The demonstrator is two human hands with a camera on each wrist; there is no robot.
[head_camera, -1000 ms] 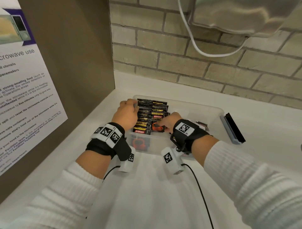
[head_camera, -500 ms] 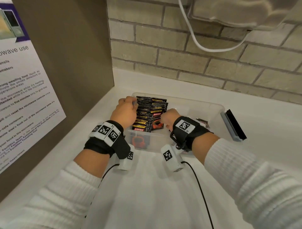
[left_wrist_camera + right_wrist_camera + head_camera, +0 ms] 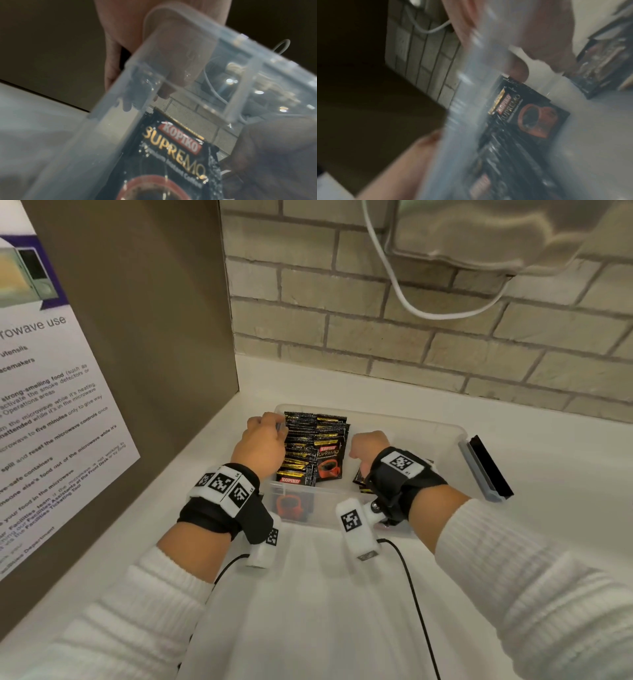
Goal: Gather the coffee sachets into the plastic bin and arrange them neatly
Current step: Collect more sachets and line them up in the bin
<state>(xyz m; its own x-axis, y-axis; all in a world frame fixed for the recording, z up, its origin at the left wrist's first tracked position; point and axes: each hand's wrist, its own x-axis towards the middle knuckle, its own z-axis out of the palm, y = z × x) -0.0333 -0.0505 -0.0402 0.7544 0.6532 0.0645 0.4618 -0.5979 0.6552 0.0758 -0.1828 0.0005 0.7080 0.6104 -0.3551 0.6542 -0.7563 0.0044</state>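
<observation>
Left fingers [image 3: 270, 422] curled on bin [image 3: 404, 424] rim | right fingers: cannot tell | sachets [image 3: 313, 448] against left wall

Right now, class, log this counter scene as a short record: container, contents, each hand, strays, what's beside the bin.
container: clear plastic bin on a white counter
contents: coffee sachets in two overlapping rows at its left end
left hand: fingers curled at the bin's left rim, against the rows
right hand: inside the bin, right of the rows; grip hidden
strays: loose sachets under the right wrist
beside bin: grey-and-black block, right
</observation>
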